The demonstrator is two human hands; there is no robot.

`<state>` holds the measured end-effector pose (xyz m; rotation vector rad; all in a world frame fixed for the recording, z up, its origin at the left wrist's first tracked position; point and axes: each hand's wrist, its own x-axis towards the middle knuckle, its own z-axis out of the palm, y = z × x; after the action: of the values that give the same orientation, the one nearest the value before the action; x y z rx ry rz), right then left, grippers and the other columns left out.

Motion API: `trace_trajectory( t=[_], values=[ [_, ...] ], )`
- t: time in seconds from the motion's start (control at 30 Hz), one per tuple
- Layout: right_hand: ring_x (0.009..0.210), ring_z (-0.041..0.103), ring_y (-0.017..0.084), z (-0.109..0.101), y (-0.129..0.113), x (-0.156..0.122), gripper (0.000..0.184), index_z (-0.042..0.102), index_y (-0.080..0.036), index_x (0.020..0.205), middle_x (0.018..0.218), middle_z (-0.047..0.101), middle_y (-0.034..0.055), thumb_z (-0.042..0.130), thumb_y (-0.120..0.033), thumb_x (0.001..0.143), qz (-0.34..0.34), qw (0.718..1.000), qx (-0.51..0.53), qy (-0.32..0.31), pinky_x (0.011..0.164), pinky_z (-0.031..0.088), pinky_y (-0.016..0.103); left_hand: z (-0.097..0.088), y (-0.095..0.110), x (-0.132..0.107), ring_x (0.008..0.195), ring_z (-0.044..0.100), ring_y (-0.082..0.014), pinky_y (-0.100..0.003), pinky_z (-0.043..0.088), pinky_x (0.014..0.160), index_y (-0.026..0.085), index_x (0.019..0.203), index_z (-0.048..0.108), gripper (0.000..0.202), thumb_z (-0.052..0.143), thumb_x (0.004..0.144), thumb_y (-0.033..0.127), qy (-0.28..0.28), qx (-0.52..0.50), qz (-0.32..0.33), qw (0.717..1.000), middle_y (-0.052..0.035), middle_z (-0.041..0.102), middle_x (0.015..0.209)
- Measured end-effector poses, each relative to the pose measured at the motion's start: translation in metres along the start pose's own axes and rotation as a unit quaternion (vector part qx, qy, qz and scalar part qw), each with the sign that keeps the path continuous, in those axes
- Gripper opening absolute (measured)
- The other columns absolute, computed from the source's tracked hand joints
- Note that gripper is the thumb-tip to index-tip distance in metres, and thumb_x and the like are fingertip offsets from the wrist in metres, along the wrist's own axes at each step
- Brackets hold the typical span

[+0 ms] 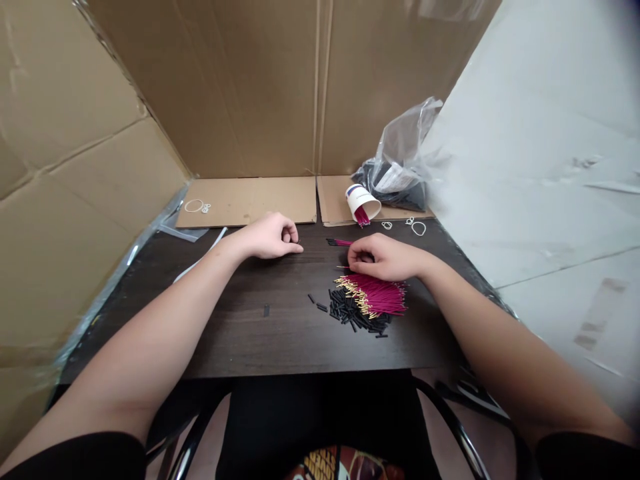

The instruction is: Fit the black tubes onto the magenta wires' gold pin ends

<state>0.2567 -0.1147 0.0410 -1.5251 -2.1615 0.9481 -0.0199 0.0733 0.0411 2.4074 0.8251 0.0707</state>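
My left hand (274, 236) is closed in a pinch above the dark table. A dark sliver shows at its fingertips, looking like one of the short black tubes (345, 308). My right hand (384, 257) pinches a magenta wire (343, 267), whose thin end sticks out to the left. Just below that hand lies a pile of magenta wires (377, 293) with gold-coloured tips, partly over the heap of black tubes. Beyond my right hand, a few magenta wires with black ends (338, 243) lie side by side, their right part hidden by the hand.
A paper cup (363, 201) lies on its side with magenta wires in it. Behind it sits a clear plastic bag (400, 173) of black pieces. Rubber bands (419, 229) lie at the right and on the cardboard (250, 200) at the left. Cardboard walls (225, 87) enclose the table (240, 347).
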Motion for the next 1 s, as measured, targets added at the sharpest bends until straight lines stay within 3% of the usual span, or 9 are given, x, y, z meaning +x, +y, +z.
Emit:
trace_trajectory(
  t=[0.2, 0.33, 0.47, 0.57, 0.67, 0.8, 1.0],
  values=[
    [0.070, 0.059, 0.016, 0.002, 0.001, 0.000, 0.012, 0.073, -0.018, 0.092, 0.083, 0.073, 0.0031, 0.067, -0.027, 0.097, -0.012, 1.000, 0.001, 0.016, 0.069, 0.044, 0.032, 0.001, -0.005, 0.001, 0.068, 0.063, -0.0196, -0.033, 0.043, 0.066, 0.019, 0.089, 0.082, 0.017, 0.074, 0.089, 0.034, -0.015, 0.010, 0.018, 1.000, -0.0085, 0.077, 0.081],
    [0.077, 0.060, 0.018, 0.007, -0.005, 0.001, 0.016, 0.069, -0.019, 0.095, 0.087, 0.073, 0.0045, 0.064, -0.032, 0.103, -0.035, 0.993, 0.011, 0.115, 0.073, 0.046, 0.034, 0.009, 0.014, -0.003, 0.075, 0.064, -0.0197, -0.034, 0.046, 0.072, 0.020, 0.090, 0.074, 0.016, 0.067, 0.097, 0.032, 0.003, -0.009, 0.060, 0.998, -0.0084, 0.078, 0.089],
    [0.079, 0.058, 0.019, 0.014, -0.008, 0.004, 0.018, 0.069, -0.020, 0.101, 0.089, 0.071, 0.0049, 0.062, -0.036, 0.107, -0.038, 0.974, 0.014, 0.225, 0.075, 0.045, 0.035, 0.032, 0.037, -0.005, 0.074, 0.068, -0.0173, -0.032, 0.054, 0.073, 0.019, 0.096, 0.066, 0.013, 0.066, 0.102, 0.032, -0.009, -0.210, 0.083, 0.974, -0.0076, 0.076, 0.088],
    [0.076, 0.055, 0.019, 0.018, -0.008, 0.006, 0.019, 0.068, -0.021, 0.100, 0.086, 0.069, 0.0043, 0.061, -0.037, 0.108, -0.045, 0.962, 0.009, 0.269, 0.072, 0.043, 0.034, 0.049, 0.044, -0.002, 0.072, 0.069, -0.0162, -0.033, 0.059, 0.073, 0.018, 0.095, 0.067, 0.009, 0.074, 0.096, 0.023, -0.022, -0.311, 0.078, 0.947, -0.0063, 0.074, 0.080],
    [0.074, 0.054, 0.018, 0.021, -0.006, 0.009, 0.019, 0.068, -0.021, 0.098, 0.083, 0.068, 0.0040, 0.061, -0.036, 0.107, -0.045, 0.960, 0.003, 0.276, 0.070, 0.042, 0.034, 0.057, 0.040, 0.003, 0.069, 0.068, -0.0145, -0.032, 0.061, 0.072, 0.015, 0.100, 0.074, 0.010, 0.078, 0.091, 0.016, -0.004, -0.352, 0.062, 0.934, -0.0053, 0.074, 0.080],
    [0.071, 0.053, 0.018, 0.022, -0.004, 0.010, 0.017, 0.066, -0.021, 0.094, 0.080, 0.066, 0.0029, 0.061, -0.034, 0.103, -0.043, 0.961, -0.001, 0.272, 0.069, 0.041, 0.033, 0.058, 0.034, 0.008, 0.069, 0.069, -0.0145, -0.034, 0.063, 0.074, 0.013, 0.108, 0.081, 0.017, 0.080, 0.092, 0.017, 0.005, -0.360, 0.053, 0.931, -0.0064, 0.078, 0.083],
    [0.067, 0.048, 0.016, 0.023, -0.001, 0.010, 0.012, 0.065, -0.022, 0.090, 0.073, 0.059, 0.0002, 0.065, -0.031, 0.097, -0.044, 0.959, -0.005, 0.280, 0.067, 0.039, 0.033, 0.058, 0.033, 0.008, 0.068, 0.069, -0.0142, -0.033, 0.063, 0.074, 0.014, 0.104, 0.081, 0.012, 0.081, 0.093, 0.020, 0.005, -0.353, 0.065, 0.933, -0.0055, 0.077, 0.080]
  ],
)
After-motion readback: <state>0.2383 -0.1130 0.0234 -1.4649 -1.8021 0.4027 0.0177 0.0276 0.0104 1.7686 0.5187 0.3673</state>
